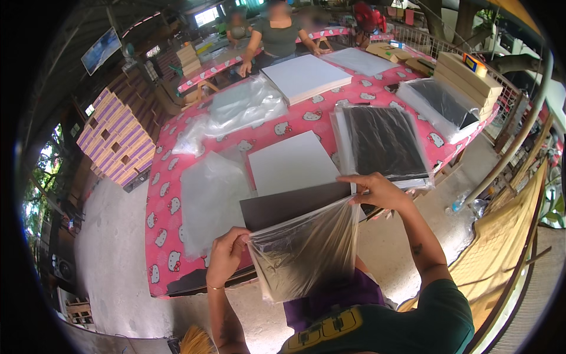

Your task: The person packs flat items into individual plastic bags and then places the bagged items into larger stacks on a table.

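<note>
Between my hands, at the near edge of the table, a clear plastic bag hangs stretched open. A dark grey sheet sits partly inside its mouth, its upper part sticking out. My left hand pinches the bag's left corner. My right hand grips the bag's right corner, fingers stretched along the end of the dark sheet. Just beyond lies a white sheet or stack. Left of it is a pile of flat clear bags; to the right, a stack of bagged black sheets.
A pink patterned cloth covers the table. Farther back are a thick white stack, crumpled plastic and more bagged black sheets. Long cardboard boxes line the right edge. A person stands across the table. Stacked cartons stand at left.
</note>
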Available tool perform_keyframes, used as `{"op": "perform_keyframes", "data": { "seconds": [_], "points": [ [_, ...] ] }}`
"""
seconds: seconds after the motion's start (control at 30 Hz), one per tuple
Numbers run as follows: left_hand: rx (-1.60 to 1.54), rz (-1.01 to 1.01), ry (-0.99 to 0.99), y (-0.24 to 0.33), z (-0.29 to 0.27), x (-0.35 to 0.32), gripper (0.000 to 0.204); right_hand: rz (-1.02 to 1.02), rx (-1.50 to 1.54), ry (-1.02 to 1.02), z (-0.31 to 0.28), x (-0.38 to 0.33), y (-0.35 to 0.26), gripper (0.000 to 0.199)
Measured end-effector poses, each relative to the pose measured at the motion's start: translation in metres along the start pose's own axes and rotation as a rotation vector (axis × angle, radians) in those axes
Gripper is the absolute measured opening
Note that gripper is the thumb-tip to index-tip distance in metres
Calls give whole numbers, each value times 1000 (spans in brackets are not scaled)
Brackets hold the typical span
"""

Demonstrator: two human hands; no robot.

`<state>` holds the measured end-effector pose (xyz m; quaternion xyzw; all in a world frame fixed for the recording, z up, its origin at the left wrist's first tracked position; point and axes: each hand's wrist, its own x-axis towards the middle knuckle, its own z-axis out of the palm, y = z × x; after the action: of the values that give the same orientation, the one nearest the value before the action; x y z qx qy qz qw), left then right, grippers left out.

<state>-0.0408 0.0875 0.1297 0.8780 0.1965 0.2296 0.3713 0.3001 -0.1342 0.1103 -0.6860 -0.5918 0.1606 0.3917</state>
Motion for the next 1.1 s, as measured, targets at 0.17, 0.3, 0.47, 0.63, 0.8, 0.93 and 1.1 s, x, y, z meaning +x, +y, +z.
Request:
{"op": "perform_keyframes", "data": {
  "seconds": [0.17,0.3,0.47,0.63,0.8,0.93,1.1],
  "points": [
    [-110,-52,52,-14,5,-5,8,-62,-66,-38,2,3,-3,37],
    [-64,-38,127,-11,1,-6,7,-31,-87,-76,6,8,-9,34],
    [129,0,265,-7,-5,4,8,-90,-86,-67,15,11,-10,30],
    [164,73,504,-13,-7,14,11,-137,-62,-68,23,17,-15,26],
    [289,237,661,-4,1,26,23,-132,-51,-60,28,21,-16,21],
    [347,223,521,13,7,35,39,-120,-39,-43,32,20,-13,20],
    [-224,-142,194,-27,6,29,38,-106,-70,3,32,18,-16,19]
  ]
}}
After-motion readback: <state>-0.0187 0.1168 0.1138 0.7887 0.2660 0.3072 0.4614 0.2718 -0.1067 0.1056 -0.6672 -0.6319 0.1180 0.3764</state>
